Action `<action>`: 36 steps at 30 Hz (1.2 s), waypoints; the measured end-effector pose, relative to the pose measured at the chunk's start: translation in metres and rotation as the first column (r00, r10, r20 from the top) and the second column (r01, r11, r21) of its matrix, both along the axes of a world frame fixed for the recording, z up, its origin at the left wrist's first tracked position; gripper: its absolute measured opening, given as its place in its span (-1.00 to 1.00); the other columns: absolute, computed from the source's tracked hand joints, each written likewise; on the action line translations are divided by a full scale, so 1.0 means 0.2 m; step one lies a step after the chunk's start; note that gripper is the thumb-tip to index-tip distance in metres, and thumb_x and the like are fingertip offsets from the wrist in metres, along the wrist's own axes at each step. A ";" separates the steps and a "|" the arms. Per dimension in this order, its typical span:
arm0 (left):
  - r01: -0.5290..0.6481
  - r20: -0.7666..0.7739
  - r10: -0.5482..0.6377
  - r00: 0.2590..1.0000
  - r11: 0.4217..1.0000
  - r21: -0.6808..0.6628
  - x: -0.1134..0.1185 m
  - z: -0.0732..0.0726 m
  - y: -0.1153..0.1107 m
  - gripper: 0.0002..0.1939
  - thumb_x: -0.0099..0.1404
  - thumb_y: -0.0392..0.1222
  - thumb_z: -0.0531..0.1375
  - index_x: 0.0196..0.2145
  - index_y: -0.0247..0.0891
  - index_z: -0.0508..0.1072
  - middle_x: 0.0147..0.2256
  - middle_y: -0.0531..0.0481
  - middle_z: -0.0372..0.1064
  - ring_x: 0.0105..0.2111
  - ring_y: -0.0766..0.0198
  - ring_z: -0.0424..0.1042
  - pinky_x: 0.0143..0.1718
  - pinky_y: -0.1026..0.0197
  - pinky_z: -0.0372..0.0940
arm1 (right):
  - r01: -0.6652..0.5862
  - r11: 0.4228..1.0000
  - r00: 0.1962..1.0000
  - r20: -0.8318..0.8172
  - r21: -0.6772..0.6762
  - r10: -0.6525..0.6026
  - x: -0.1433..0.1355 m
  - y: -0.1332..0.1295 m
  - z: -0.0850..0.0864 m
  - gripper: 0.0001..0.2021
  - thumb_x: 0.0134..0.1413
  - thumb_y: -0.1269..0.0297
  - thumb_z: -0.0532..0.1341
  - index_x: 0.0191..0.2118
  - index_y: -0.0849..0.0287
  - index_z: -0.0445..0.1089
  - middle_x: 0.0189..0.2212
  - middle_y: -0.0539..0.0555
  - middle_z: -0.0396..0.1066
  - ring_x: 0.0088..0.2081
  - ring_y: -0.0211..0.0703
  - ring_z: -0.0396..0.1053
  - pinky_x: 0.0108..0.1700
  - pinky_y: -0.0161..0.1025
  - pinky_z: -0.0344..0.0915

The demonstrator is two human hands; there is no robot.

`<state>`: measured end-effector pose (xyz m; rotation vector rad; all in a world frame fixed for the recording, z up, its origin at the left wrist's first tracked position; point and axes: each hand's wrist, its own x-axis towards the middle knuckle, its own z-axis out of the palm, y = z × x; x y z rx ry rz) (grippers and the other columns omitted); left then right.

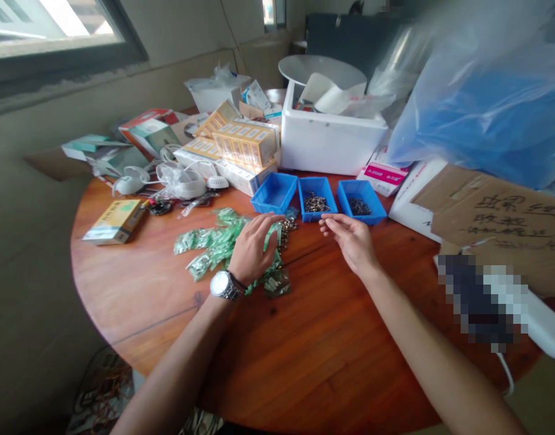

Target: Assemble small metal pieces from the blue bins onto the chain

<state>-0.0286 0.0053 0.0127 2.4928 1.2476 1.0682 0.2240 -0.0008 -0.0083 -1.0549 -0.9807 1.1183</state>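
My left hand (253,248), with a watch (223,284) on its wrist, hovers over or rests on a pile of small clear-and-green plastic packets (205,244); its fingers are stretched out and the thumb stands apart. Beside its fingertips lies a loose heap of small brass-coloured metal pieces (286,229). My right hand (353,243) pinches a small metal piece (323,223) between thumb and fingers, just in front of the middle blue bin (306,212). That bin holds similar shiny pieces. Darker small parts lie in the right blue bin (377,211). The left blue bin (277,190) shows only its bare inside.
Behind the bins stand a white foam box (331,145) and stacked yellow boxes (243,142). White round devices (186,183) and a yellow box (114,223) lie left on the round wooden table (304,362). A cardboard box (499,223) and blue bag (481,121) stand right.
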 end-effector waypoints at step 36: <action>0.004 -0.027 -0.005 1.000 0.999 -0.053 0.01 0.00 -0.01 -0.62 0.56 -0.22 0.01 0.22 -0.20 0.44 0.14 -0.17 0.50 0.17 0.01 0.48 0.24 -0.08 0.36 | -0.349 0.929 0.655 0.741 0.122 0.148 -0.19 -0.03 -0.09 -0.90 0.16 0.42 0.36 -0.33 0.10 0.47 -0.44 -0.02 0.52 -0.43 -0.17 0.43 -0.34 -0.26 0.35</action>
